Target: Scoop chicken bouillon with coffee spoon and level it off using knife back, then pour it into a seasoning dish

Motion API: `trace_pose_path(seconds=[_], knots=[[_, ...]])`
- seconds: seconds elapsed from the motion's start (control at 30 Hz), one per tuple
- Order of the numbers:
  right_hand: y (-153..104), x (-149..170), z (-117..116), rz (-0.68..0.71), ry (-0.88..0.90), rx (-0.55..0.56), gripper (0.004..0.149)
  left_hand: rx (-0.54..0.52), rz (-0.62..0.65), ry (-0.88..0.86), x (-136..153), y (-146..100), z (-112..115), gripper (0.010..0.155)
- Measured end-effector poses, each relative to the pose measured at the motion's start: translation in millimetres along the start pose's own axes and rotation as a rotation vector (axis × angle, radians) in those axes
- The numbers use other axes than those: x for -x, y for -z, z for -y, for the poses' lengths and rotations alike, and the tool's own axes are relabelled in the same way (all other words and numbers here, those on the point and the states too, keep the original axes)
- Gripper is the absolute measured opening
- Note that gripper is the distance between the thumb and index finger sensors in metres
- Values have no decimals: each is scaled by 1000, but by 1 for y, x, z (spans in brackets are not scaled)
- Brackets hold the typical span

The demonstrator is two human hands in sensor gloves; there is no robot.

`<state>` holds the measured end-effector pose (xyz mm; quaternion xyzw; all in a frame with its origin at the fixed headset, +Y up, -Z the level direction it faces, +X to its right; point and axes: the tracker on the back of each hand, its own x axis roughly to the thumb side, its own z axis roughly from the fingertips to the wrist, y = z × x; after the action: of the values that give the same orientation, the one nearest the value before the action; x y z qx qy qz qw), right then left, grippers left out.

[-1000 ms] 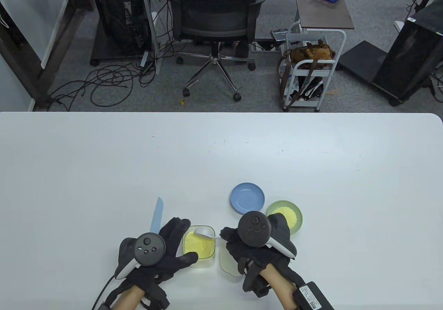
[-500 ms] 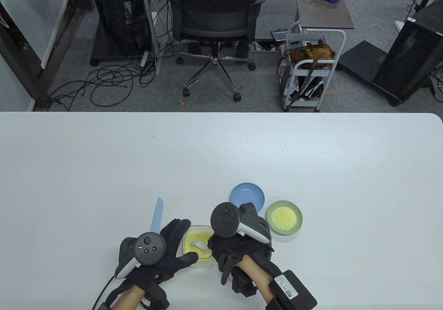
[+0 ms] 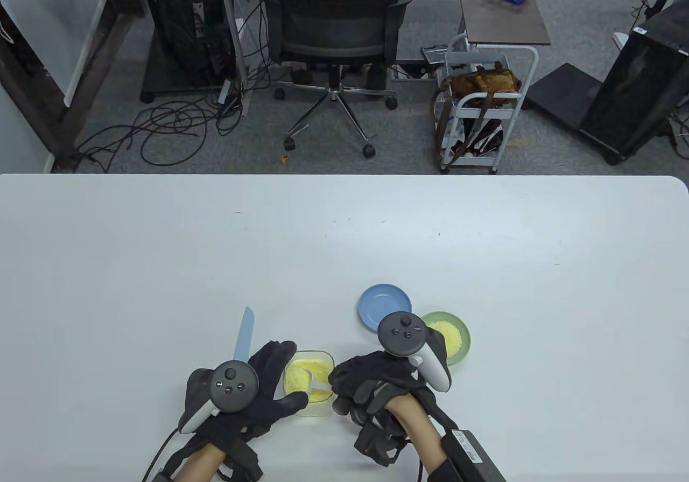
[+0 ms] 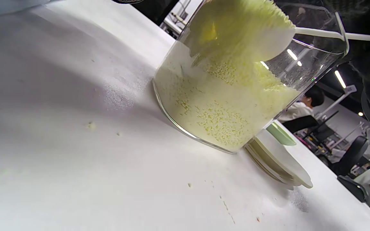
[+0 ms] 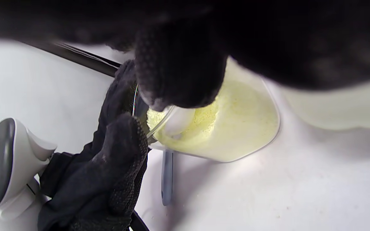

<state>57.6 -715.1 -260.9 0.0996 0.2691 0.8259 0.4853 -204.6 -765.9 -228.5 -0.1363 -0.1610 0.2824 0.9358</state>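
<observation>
A clear glass container of yellow chicken bouillon stands near the table's front edge. My left hand grips its left side with fingers and thumb. My right hand pinches the handle of a white coffee spoon from the right. The spoon bowl sits inside the container, heaped with bouillon. A light blue knife lies flat on the table, its handle hidden under my left hand. An empty blue seasoning dish sits behind my right hand. Beside it, a green dish holds bouillon.
A cream lid lies just right of the container, mostly hidden under my right hand in the table view. Loose grains dot the table near the container. The knife shows beyond the container in the right wrist view.
My right hand swung left and dipped the spoon into the bouillon, then drew back right with the spoon heaped. My left hand, the container and the knife stayed put.
</observation>
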Motion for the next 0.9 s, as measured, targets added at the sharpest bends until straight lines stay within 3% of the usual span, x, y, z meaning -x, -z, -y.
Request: trace_pose_path(seconds=[0.13, 0.2, 0.27, 0.37, 0.43, 0.47, 0.57, 0.6, 0.9], knots=[[-10, 3, 9, 33, 63, 35, 38, -29, 14, 28, -1, -4, -7, 96], [-15, 2, 13, 48, 79, 55, 38, -47, 34, 8, 1, -9, -19, 96], [-21, 1, 17, 56, 76, 76, 38, -135, 13, -16, 11, -18, -39, 96], [-26, 3, 18, 70, 98, 84, 38, -227, -137, 8, 31, -28, -58, 91], [-28, 3, 18, 77, 96, 83, 38, -235, -341, 116, 45, -31, -62, 86], [-29, 3, 18, 80, 94, 79, 38, -211, -438, 217, 51, -31, -61, 85], [-32, 2, 18, 90, 94, 76, 38, -11, -561, 385, 53, -23, -52, 83], [-32, 2, 18, 90, 92, 78, 38, 10, -579, 408, 53, -21, -48, 83], [-32, 2, 17, 99, 86, 83, 38, 6, -567, 506, 49, -6, -31, 73]])
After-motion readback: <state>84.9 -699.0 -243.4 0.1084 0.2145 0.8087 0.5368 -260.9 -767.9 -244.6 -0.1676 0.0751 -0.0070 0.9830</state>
